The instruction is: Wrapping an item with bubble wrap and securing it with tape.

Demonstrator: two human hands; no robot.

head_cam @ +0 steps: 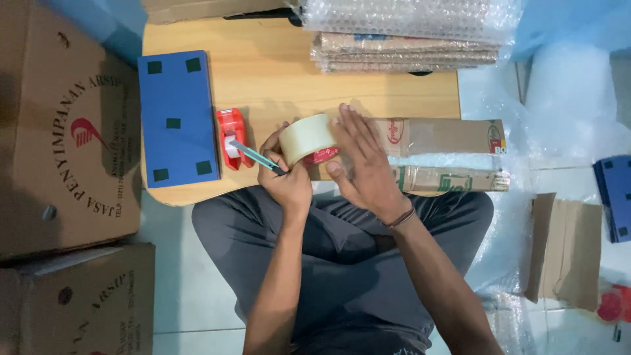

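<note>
The low wooden table (276, 66) carries almost everything, and the person sits at its near edge with crossed legs. On the floor to the left stand two big cardboard boxes (66, 131). At the far edge of the table lies a stack of flattened cardboard (407, 54) under a sheet of bubble wrap (407, 16), probably kept there as supply within easy reach. Along the left edge lies a blue flat box (176, 118), and just beside it a red tape dispenser (233, 138).

At the near right edge lies a long parcel wrapped in cardboard (440, 154), which hangs over the right side of the table. The right hand (361, 164) rests flat and open on the left end of this parcel; it seems to press the wrapping down so it does not open.

The left hand (286, 174) is closed around a roll of clear packing tape (305, 137), which stands on its edge at the end of the parcel, touching it. The same hand also grips a slim teal cutter (253, 156), pointing towards the dispenser.
</note>
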